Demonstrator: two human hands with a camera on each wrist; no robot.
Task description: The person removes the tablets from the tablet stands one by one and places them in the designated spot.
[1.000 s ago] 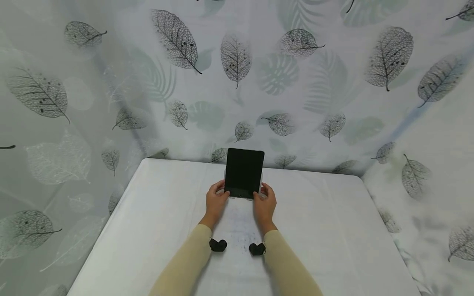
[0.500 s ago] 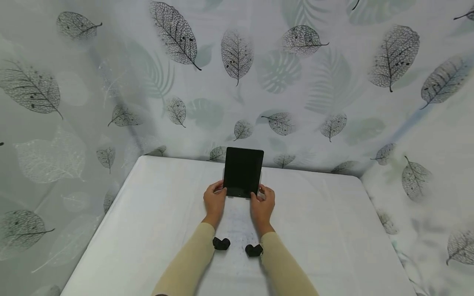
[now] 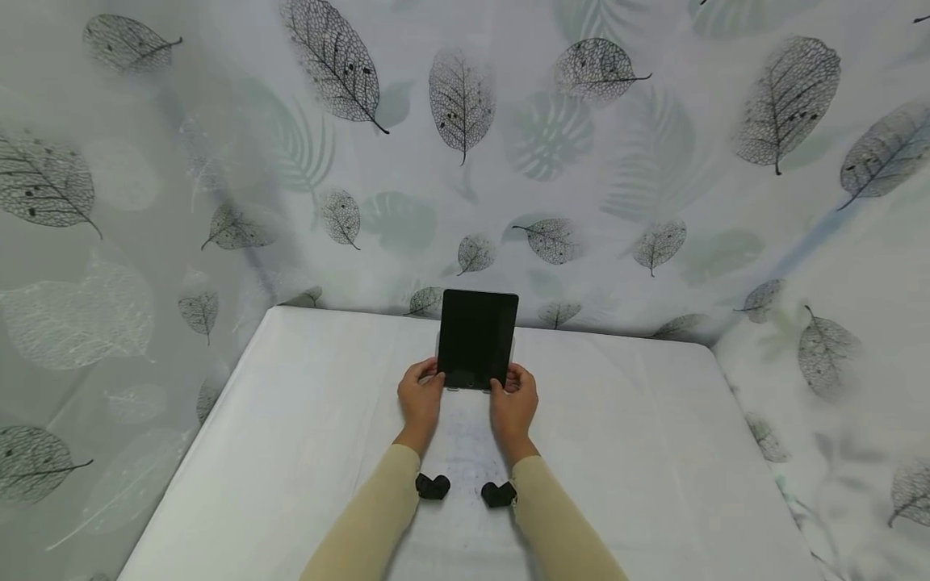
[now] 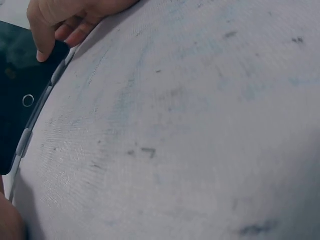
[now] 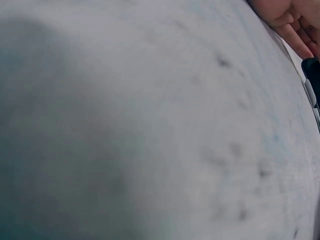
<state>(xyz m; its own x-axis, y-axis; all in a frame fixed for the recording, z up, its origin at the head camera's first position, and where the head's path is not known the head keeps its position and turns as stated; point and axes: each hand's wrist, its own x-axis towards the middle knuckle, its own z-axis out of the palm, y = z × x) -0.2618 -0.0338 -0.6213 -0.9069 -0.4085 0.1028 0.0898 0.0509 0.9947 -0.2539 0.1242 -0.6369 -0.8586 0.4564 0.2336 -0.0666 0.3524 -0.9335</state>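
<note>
A black tablet (image 3: 477, 339) stands tilted back near the far side of the table, its dark screen facing me. Its round home button (image 4: 28, 100) shows in the left wrist view. Small grey tabs (image 4: 24, 142) sit along the bottom edge, and a pale edge shows behind the sides; whether this is a stand or a case I cannot tell. My left hand (image 3: 421, 399) grips the lower left corner, thumb in front and fingers behind. My right hand (image 3: 514, 406) holds the lower right corner likewise. The fingers behind are partly hidden. The right wrist view catches only a tablet corner (image 5: 313, 75).
A white cloth with faint blue and dark marks covers the table (image 3: 625, 452). Leaf-patterned curtains (image 3: 465, 186) hang behind it and at both sides. A small black device (image 3: 433, 486) sits at the left wrist and another (image 3: 498, 494) at the right.
The head view has shifted slightly. Both hands keep their grip on the tablet, which shows almost no movement.
</note>
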